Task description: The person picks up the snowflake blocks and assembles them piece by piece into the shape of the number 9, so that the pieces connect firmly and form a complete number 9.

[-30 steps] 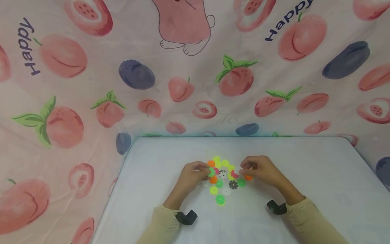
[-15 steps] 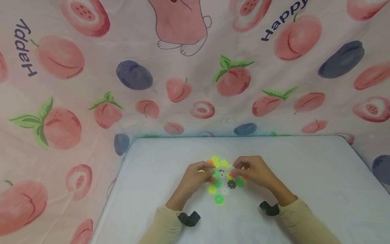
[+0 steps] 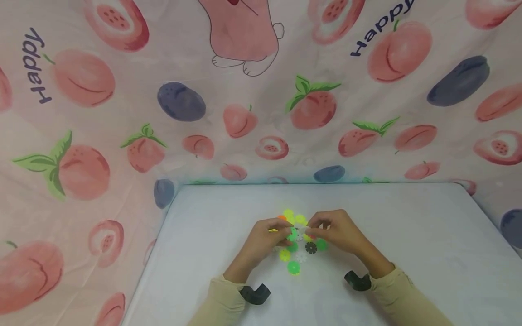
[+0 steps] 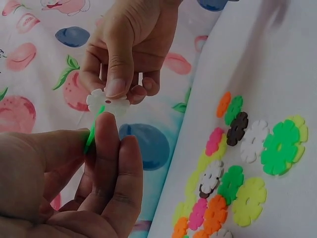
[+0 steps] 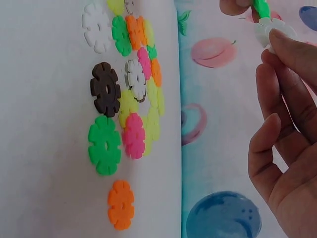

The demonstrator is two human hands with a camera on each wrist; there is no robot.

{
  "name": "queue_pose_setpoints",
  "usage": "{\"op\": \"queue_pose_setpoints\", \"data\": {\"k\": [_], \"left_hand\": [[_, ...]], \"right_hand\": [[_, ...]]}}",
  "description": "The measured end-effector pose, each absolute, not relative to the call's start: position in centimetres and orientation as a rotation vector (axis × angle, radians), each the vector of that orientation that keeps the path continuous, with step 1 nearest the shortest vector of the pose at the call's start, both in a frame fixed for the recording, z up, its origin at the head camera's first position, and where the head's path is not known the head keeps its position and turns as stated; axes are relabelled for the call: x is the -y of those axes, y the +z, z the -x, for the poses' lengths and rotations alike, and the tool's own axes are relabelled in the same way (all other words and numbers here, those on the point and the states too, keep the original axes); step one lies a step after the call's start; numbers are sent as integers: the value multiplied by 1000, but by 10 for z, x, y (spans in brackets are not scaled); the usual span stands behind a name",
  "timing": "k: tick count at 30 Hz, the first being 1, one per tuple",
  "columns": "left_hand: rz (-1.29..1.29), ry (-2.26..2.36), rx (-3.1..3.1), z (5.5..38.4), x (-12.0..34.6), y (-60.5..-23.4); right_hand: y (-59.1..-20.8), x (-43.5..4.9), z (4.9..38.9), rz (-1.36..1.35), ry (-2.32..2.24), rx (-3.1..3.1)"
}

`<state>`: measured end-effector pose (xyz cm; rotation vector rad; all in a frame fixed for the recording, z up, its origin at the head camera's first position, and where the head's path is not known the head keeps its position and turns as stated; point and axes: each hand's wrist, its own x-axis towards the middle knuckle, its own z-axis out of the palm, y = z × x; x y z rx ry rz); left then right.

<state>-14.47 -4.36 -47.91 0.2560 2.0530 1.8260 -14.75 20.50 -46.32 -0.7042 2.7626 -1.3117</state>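
In the left wrist view my left hand (image 4: 79,183) pinches a green notched disc (image 4: 94,130) edge-on between thumb and fingertips. My right hand (image 4: 130,54) pinches a white notched disc (image 4: 108,103), shaped like a flower with a small hole in its middle. The two discs meet at their edges, the green one standing across the white one. In the right wrist view the right hand's thumb lies over the white disc (image 5: 273,30), its other fingers loosely bent below. Seen from the head, both hands are held close together over the pile of discs.
Several more flower-shaped discs lie on the white table (image 3: 228,199): a brown one (image 5: 105,89), an orange one (image 5: 121,205), a pink one (image 5: 134,136), plus yellow, green and white ones, some overlapping. A fruit-printed cloth (image 3: 261,99) hangs behind the table's far edge.
Both hands have drawn together over the pile, the left moving right and the right moving left, bringing the green and white discs edge to edge.
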Motion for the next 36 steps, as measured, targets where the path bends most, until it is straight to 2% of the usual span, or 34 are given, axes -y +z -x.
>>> {"op": "queue_pose_setpoints", "data": {"k": [24, 32, 36], "left_hand": [[-160, 1945, -2039, 135, 39, -467], [-107, 1995, -2044, 129, 33, -467], [-91, 2022, -2057, 126, 30, -465]], "right_hand": [[-464, -198, 137, 838, -1335, -2886], [-466, -197, 136, 1130, -1430, -2890], [-466, -197, 136, 1164, -1472, -2873]]}}
